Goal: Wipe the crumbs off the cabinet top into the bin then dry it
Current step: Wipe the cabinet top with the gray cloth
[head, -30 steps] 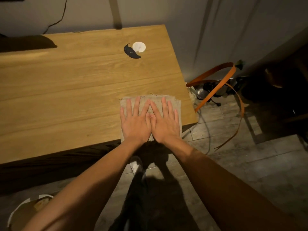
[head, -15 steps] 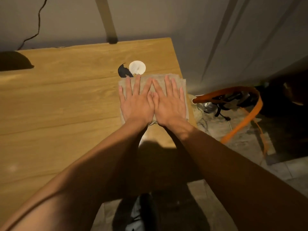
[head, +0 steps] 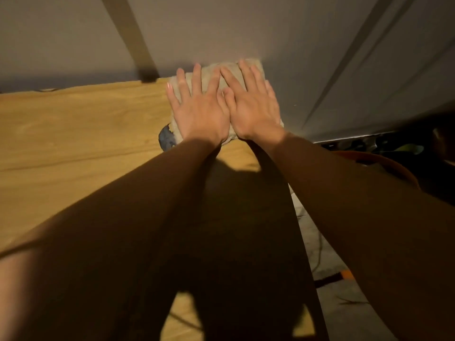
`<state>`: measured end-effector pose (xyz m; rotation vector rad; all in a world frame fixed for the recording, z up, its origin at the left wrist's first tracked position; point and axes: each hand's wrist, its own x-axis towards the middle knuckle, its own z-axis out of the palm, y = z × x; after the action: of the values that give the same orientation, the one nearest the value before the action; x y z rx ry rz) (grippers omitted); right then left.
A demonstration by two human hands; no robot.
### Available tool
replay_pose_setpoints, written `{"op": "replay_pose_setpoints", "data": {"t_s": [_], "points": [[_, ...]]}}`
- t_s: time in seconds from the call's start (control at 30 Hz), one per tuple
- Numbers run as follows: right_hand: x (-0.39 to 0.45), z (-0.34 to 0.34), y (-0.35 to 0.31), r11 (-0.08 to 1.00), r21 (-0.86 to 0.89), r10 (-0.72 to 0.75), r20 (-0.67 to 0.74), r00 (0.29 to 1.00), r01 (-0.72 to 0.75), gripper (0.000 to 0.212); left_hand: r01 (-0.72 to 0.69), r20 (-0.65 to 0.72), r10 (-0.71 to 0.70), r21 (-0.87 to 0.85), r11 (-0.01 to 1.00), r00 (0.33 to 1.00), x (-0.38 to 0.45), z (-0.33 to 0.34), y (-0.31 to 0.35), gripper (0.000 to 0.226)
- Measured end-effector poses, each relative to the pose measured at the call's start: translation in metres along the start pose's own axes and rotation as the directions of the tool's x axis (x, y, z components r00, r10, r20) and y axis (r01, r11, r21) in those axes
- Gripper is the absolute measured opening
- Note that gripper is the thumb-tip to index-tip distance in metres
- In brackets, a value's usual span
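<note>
A folded grey-beige cloth (head: pixel 216 70) lies at the far right corner of the wooden cabinet top (head: pixel 81 134), up against the wall. My left hand (head: pixel 199 109) and my right hand (head: pixel 251 104) press flat on it side by side, fingers spread and pointing at the wall. Most of the cloth is hidden under my palms. No crumbs and no bin show in this view.
A dark blue-black patch (head: pixel 166 139) on the wood peeks out beside my left wrist. The grey wall (head: pixel 246 25) runs along the back edge. Right of the cabinet, an orange strap (head: pixel 384 166) and dark clutter sit on the floor.
Both hands slid the cloth away from the front edge, over the dark patch and white disc, to the back corner by the wall. The white disc is now covered.
</note>
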<state>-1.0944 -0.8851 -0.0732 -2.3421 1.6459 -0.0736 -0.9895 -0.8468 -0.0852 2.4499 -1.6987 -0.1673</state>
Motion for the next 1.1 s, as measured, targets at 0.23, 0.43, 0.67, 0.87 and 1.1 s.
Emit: {"op": "replay_pose_setpoints", "data": {"t_s": [0.23, 0.43, 0.67, 0.87, 1.1], "points": [[-0.049, 0.005, 0.001, 0.999, 0.008, 0.045, -0.030, 0.999, -0.045, 0.053, -0.211, -0.021, 0.211, 0.002, 0.977, 0.977, -0.035, -0.006, -0.004, 0.054], [-0.134, 0.009, 0.010, 0.998, -0.045, -0.038, -0.090, 0.995, 0.034, 0.056, -0.375, 0.036, 0.375, 0.006, 0.927, 0.926, -0.103, -0.016, -0.010, 0.059], [-0.256, 0.022, 0.022, 0.990, -0.067, -0.128, -0.038, 0.991, 0.125, 0.064, -0.572, 0.103, 0.583, -0.119, 0.811, 0.806, -0.227, -0.026, -0.043, 0.078], [-0.379, 0.025, 0.038, 0.986, -0.046, -0.155, 0.078, 0.985, 0.159, 0.106, -0.688, 0.207, 0.674, -0.007, 0.726, 0.709, -0.344, -0.024, -0.046, 0.125], [-0.477, 0.027, 0.047, 0.956, -0.165, -0.209, 0.195, 0.958, 0.242, 0.120, -0.693, 0.272, 0.655, 0.068, 0.718, 0.705, -0.435, -0.032, -0.054, 0.102]]}}
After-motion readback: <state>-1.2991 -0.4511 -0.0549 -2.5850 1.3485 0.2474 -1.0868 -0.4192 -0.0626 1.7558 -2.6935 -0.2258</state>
